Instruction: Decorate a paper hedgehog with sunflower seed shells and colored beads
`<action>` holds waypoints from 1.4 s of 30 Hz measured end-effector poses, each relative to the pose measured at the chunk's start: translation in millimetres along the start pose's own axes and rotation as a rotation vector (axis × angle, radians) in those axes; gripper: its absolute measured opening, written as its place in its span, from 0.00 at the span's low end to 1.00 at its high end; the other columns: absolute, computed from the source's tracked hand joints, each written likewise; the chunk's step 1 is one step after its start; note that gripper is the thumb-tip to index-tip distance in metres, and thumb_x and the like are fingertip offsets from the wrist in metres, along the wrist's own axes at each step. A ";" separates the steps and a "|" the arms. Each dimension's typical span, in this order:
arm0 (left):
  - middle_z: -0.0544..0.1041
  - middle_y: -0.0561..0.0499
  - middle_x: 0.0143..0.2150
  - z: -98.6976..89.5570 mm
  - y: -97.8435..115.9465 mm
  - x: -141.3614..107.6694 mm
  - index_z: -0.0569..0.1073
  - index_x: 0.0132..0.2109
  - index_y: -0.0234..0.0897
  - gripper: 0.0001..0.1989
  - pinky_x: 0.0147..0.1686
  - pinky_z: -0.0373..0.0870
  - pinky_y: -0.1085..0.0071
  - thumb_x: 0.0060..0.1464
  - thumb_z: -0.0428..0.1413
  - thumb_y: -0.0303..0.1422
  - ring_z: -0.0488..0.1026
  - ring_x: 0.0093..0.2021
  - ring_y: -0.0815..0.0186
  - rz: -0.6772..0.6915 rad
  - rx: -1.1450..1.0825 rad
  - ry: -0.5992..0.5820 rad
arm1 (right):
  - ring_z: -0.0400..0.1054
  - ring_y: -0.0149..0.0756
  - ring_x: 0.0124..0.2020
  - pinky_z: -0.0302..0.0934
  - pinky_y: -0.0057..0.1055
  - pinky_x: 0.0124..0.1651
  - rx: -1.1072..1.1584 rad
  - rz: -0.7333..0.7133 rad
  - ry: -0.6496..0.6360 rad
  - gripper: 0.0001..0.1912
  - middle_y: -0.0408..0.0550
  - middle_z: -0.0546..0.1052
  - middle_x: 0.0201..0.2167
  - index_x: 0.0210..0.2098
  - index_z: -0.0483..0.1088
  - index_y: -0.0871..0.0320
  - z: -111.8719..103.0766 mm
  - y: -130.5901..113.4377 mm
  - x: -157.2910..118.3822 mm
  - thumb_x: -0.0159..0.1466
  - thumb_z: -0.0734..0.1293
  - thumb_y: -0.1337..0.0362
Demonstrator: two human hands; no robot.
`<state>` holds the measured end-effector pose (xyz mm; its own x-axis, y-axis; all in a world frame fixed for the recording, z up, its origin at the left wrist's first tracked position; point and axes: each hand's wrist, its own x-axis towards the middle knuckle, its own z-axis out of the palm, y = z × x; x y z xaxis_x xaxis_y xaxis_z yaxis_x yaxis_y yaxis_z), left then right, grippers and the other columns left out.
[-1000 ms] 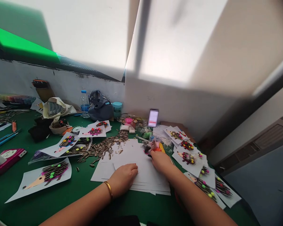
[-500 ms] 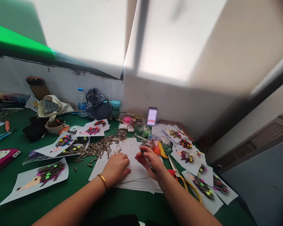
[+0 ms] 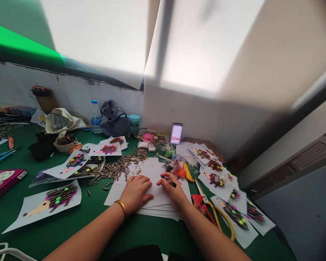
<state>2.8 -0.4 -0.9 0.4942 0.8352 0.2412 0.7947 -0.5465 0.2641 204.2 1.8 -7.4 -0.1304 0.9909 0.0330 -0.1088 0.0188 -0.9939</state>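
My left hand (image 3: pixel 138 191) lies flat with its fingers spread on a stack of white paper (image 3: pixel 155 197). A gold bracelet (image 3: pixel 121 208) circles the left wrist. Over the right side of the same stack, my right hand (image 3: pixel 171 188) holds a dark pen (image 3: pixel 169 181), its fingers wrapped round it. Striped sunflower seeds (image 3: pixel 121 167) are heaped beyond and left of the stack. A few pale seed pieces lie on the paper's upper part.
Hedgehog pictures (image 3: pixel 55 201) lie left, and more pictures (image 3: pixel 235 215) lie right. Yellow-handled scissors (image 3: pixel 213 208) are beside my right wrist. A phone (image 3: pixel 176 133) leans on the wall. A water bottle (image 3: pixel 95 117), grey bag (image 3: pixel 114 123), teal cup (image 3: pixel 134 124) and magenta power strip (image 3: pixel 9 183) are on the green table.
My right hand has lowered toward the paper, and the pen has turned from pointing down toward the wrist to lying nearly level. My left hand's fingers are more spread. The view has shifted slightly.
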 end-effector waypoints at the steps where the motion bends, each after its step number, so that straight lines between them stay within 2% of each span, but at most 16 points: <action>1: 0.75 0.49 0.50 -1.2 -1.5 0.5 0.75 0.46 0.45 0.10 0.52 0.55 0.58 0.57 0.56 0.37 0.66 0.53 0.57 -0.009 -0.002 -0.002 | 0.70 0.38 0.40 0.59 0.36 0.49 -0.087 -0.007 0.002 0.18 0.46 0.79 0.31 0.44 0.68 0.56 1.1 0.3 -0.8 0.62 0.64 0.49; 4: 0.75 0.49 0.46 -8.4 -9.8 1.2 0.77 0.41 0.46 0.09 0.48 0.57 0.60 0.59 0.53 0.32 0.66 0.51 0.58 -0.065 0.010 0.005 | 0.71 0.39 0.38 0.61 0.35 0.47 -0.247 -0.042 -0.018 0.24 0.46 0.77 0.28 0.42 0.72 0.58 3.0 0.7 -1.5 0.64 0.58 0.45; 7: 0.74 0.48 0.43 -14.6 -17.6 1.0 0.79 0.42 0.48 0.09 0.46 0.58 0.61 0.57 0.55 0.35 0.67 0.48 0.57 -0.086 0.005 -0.015 | 0.72 0.39 0.38 0.63 0.34 0.44 -0.271 -0.049 -0.054 0.25 0.48 0.78 0.33 0.47 0.72 0.57 5.6 1.2 -3.8 0.64 0.59 0.45; 10: 0.73 0.48 0.43 -13.6 -19.3 0.8 0.78 0.44 0.49 0.10 0.46 0.59 0.62 0.57 0.55 0.39 0.67 0.47 0.57 -0.090 -0.003 -0.025 | 0.73 0.39 0.39 0.65 0.34 0.43 -0.312 -0.055 -0.052 0.20 0.48 0.78 0.37 0.48 0.72 0.56 10.5 0.1 -8.9 0.63 0.62 0.51; 13: 0.73 0.48 0.44 -7.3 -17.4 1.8 0.77 0.45 0.48 0.13 0.47 0.59 0.61 0.53 0.59 0.41 0.67 0.48 0.57 -0.108 -0.007 -0.014 | 0.72 0.38 0.38 0.65 0.33 0.43 -0.389 -0.064 -0.021 0.13 0.47 0.78 0.38 0.42 0.74 0.55 15.3 -5.9 -14.5 0.61 0.64 0.57; 16: 0.72 0.48 0.45 -1.1 -17.0 4.5 0.76 0.46 0.47 0.13 0.47 0.59 0.62 0.53 0.59 0.40 0.67 0.48 0.57 -0.142 0.001 0.007 | 0.71 0.37 0.39 0.64 0.31 0.42 -0.448 -0.098 -0.044 0.10 0.46 0.78 0.39 0.39 0.76 0.54 18.4 -13.7 -18.6 0.59 0.66 0.61; 18: 0.72 0.48 0.44 1.3 -18.2 7.0 0.76 0.47 0.47 0.14 0.47 0.60 0.62 0.53 0.59 0.40 0.67 0.48 0.57 -0.159 0.012 0.017 | 0.71 0.36 0.38 0.64 0.30 0.41 -0.482 -0.112 -0.060 0.09 0.45 0.79 0.37 0.38 0.76 0.54 19.7 -15.4 -19.6 0.59 0.66 0.62; 23: 0.74 0.48 0.44 1.3 -25.7 10.6 0.77 0.45 0.46 0.11 0.46 0.61 0.63 0.55 0.57 0.38 0.68 0.47 0.58 -0.162 -0.025 0.010 | 0.69 0.35 0.32 0.62 0.29 0.36 -0.628 -0.187 0.009 0.08 0.45 0.77 0.29 0.30 0.75 0.56 20.8 -2.4 -17.8 0.60 0.64 0.64; 29: 0.74 0.48 0.45 1.0 -36.0 9.8 0.78 0.46 0.45 0.12 0.48 0.62 0.65 0.54 0.58 0.37 0.69 0.47 0.60 -0.157 -0.123 -0.016 | 0.70 0.35 0.33 0.62 0.29 0.37 -0.640 -0.218 0.008 0.08 0.45 0.77 0.30 0.32 0.75 0.56 22.3 4.3 -18.6 0.61 0.63 0.64; 34: 0.73 0.48 0.46 2.7 -35.5 10.3 0.78 0.46 0.46 0.13 0.48 0.62 0.65 0.54 0.58 0.37 0.69 0.48 0.59 -0.182 -0.108 -0.023 | 0.71 0.36 0.35 0.63 0.30 0.39 -0.653 -0.177 0.002 0.08 0.45 0.78 0.32 0.32 0.75 0.56 26.6 3.0 -19.6 0.61 0.63 0.64; 42: 0.74 0.48 0.46 1.2 -34.6 10.4 0.78 0.46 0.46 0.12 0.48 0.62 0.65 0.54 0.58 0.37 0.69 0.48 0.59 -0.171 -0.103 -0.023 | 0.72 0.36 0.37 0.63 0.30 0.42 -0.684 -0.193 -0.013 0.08 0.45 0.79 0.33 0.33 0.76 0.55 27.2 6.7 -19.0 0.61 0.64 0.65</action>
<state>-19.2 27.2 -8.6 0.3640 0.9169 0.1638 0.8281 -0.3990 0.3938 179.1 -20.5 -11.8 -0.1835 0.9600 0.2117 0.5111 0.2771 -0.8136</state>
